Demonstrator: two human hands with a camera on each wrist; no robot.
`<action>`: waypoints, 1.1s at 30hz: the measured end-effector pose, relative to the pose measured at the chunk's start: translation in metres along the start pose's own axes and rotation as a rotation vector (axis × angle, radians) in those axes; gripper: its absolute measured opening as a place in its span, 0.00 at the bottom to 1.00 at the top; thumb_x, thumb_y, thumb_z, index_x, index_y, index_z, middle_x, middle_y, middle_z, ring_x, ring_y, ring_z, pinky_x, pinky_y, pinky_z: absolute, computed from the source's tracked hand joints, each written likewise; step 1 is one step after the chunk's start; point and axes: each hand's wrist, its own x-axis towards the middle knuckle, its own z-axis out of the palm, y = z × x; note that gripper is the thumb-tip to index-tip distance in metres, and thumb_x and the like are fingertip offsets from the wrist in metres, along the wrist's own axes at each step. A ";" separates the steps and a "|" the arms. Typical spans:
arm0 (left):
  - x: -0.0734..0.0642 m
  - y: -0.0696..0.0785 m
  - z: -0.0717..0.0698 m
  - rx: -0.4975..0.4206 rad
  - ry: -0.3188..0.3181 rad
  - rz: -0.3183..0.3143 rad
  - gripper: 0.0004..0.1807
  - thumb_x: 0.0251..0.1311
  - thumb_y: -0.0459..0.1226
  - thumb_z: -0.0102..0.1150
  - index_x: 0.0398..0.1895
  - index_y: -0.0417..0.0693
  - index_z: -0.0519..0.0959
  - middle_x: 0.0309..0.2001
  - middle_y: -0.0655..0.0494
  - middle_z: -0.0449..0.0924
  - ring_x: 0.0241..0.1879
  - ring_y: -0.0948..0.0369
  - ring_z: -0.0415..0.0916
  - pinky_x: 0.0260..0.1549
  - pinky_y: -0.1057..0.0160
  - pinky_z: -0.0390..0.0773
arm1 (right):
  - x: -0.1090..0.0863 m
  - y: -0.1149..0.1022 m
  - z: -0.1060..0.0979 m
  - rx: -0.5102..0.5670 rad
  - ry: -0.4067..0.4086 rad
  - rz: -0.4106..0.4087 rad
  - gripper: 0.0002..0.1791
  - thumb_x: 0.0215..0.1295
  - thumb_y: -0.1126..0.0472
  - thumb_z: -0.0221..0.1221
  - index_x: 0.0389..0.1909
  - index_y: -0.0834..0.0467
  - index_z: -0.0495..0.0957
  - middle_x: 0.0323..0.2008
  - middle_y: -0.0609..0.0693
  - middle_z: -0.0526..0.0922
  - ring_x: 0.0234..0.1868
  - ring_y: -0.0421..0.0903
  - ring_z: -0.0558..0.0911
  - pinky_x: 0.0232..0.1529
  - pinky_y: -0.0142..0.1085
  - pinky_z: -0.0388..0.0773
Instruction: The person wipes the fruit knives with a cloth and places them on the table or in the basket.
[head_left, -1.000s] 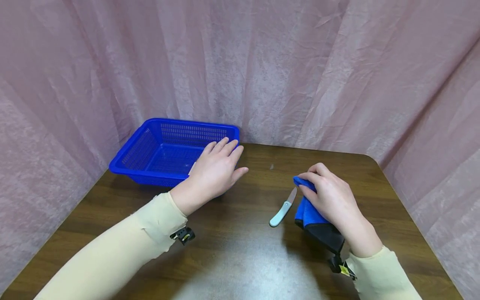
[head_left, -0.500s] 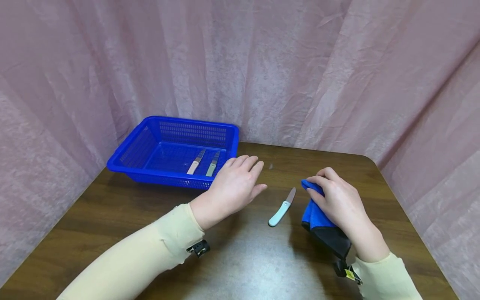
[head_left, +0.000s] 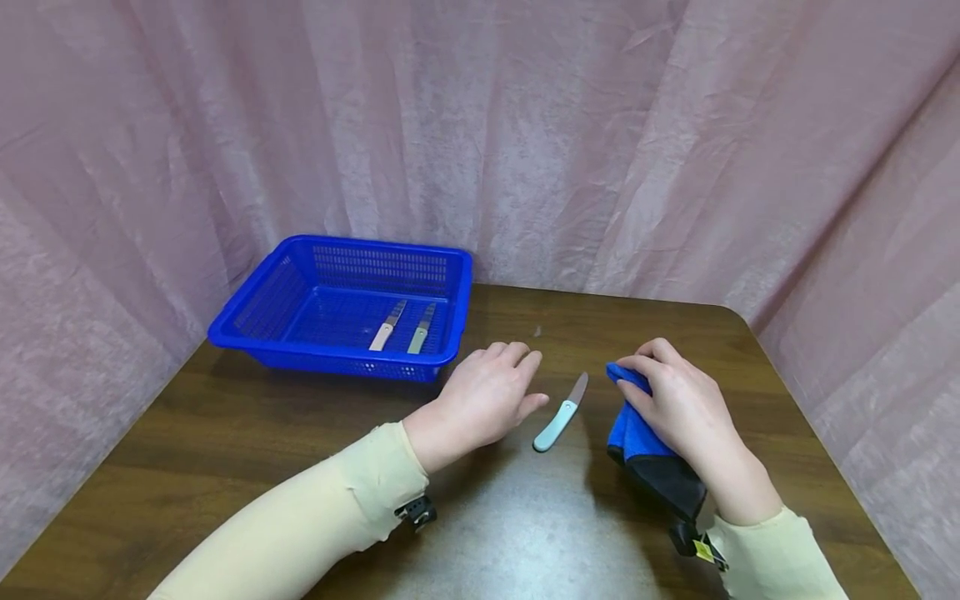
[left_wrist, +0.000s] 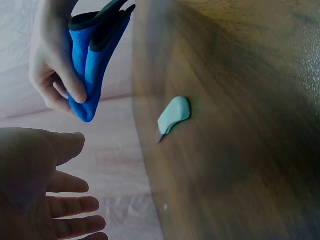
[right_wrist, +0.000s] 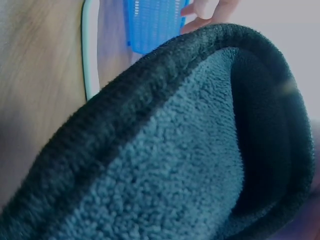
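My right hand (head_left: 678, 408) pinches a folded blue cloth (head_left: 637, 425) with dark edging between thumb and fingers, over the right part of the table. In the right wrist view the cloth's fuzzy folds (right_wrist: 165, 165) fill most of the picture. A small knife (head_left: 555, 425) with a pale mint handle lies on the wood between the hands, blade pointing away. My left hand (head_left: 483, 396) hovers palm down just left of this knife, holding nothing. Its fingers (left_wrist: 75, 205) are spread and relaxed in the left wrist view, with the knife's handle (left_wrist: 175, 114) beyond them.
A blue plastic basket (head_left: 341, 358) stands at the back left of the brown wooden table (head_left: 247, 467). Inside lie a pink-handled knife (head_left: 383, 333) and a green-handled knife (head_left: 420, 333). Pink curtains (head_left: 525, 150) hang behind the table and at both sides.
My left hand has moved right and toward me, from over the basket to beside the mint knife, uncovering the two knives inside. The right hand and cloth have shifted slightly right.
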 end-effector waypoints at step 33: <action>0.016 0.038 0.050 0.044 -0.264 -0.045 0.21 0.77 0.60 0.63 0.46 0.53 0.83 0.41 0.58 0.83 0.41 0.56 0.81 0.37 0.58 0.83 | -0.007 0.015 0.000 -0.015 0.007 0.017 0.17 0.72 0.61 0.73 0.58 0.60 0.89 0.53 0.58 0.83 0.47 0.59 0.88 0.46 0.61 0.85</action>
